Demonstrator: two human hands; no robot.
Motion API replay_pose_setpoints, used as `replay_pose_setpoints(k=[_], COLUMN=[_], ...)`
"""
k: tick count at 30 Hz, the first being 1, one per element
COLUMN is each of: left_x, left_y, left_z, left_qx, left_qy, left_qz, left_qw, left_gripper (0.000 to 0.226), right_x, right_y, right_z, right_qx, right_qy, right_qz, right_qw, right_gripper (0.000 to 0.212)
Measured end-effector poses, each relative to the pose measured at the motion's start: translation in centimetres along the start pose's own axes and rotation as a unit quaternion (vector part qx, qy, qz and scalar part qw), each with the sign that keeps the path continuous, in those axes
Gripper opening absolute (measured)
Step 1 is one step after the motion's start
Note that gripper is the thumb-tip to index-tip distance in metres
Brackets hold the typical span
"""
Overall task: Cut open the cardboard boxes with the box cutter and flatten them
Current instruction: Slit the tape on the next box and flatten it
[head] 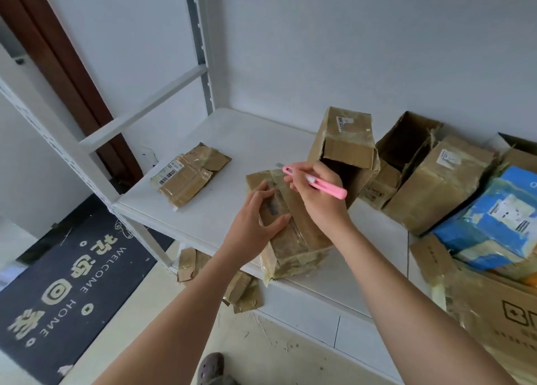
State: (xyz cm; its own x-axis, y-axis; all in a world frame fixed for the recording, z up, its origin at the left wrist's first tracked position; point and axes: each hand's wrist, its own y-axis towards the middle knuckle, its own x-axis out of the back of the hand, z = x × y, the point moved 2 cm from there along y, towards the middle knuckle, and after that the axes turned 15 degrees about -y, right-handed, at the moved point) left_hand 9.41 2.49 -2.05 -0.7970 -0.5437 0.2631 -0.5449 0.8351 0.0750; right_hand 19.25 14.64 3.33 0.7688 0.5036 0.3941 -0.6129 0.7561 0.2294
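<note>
Head view. At centre frame, my left hand (263,219) rests with relaxed fingers on the top of the taped box (290,225), the thumb lying along its near side, steadying it on the white shelf (220,210). My right hand (315,193) grips the pink box cutter (315,182) like a pen, its tip pointing toward the upper left and poised at the far end of the box's top seam; whether the blade touches the tape, I cannot tell. The box looks fully sealed, brown tape wrapped over its top and its near end, which juts slightly past the shelf's front edge.

Done, as I judge it: one flattened box (190,174) lies at centre left on the shelf, well apart from my hands, and more flattened cardboard (229,280) lies on the floor under the shelf edge at lower centre.

Left to do, as I judge it: the sealed box under my hands has yet to be slit. Just behind it stands an opened box (345,149), upright and not yet flattened. Further right, an open box (406,140), a taped box (438,181) and a blue parcel (499,216) crowd the right edge of the frame, with a large carton (494,306) at lower right. I judge the task well short of half done.

A welcome mat (66,291) occupies the lower left.
</note>
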Motion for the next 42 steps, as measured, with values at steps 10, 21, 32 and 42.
replay_pose_setpoints(k=[10, 21, 32, 42], left_x=[0.0, 0.1, 0.0, -0.3], left_y=[0.3, 0.1, 0.1, -0.1], left_z=[0.8, 0.7, 0.6, 0.6], left_qx=[-0.013, -0.030, -0.015, -0.010], left_qy=[-0.016, -0.001, 0.010, 0.017], left_qz=[0.003, 0.008, 0.006, 0.006], left_qw=[1.000, 1.000, 1.000, 1.000], left_gripper=[0.046, 0.041, 0.040, 0.041], right_x=[-2.1, -2.2, -0.5, 0.8], right_y=[1.8, 1.7, 0.3, -2.6], right_z=[-2.5, -1.5, -0.9, -0.3], right_qx=[-0.029, 0.082, 0.060, 0.041], right_qy=[-0.047, -0.165, -0.169, -0.182], right_qz=[0.008, 0.025, 0.074, 0.103], right_qw=[0.998, 0.983, 0.981, 0.977], right_gripper=[0.008, 0.008, 0.005, 0.009])
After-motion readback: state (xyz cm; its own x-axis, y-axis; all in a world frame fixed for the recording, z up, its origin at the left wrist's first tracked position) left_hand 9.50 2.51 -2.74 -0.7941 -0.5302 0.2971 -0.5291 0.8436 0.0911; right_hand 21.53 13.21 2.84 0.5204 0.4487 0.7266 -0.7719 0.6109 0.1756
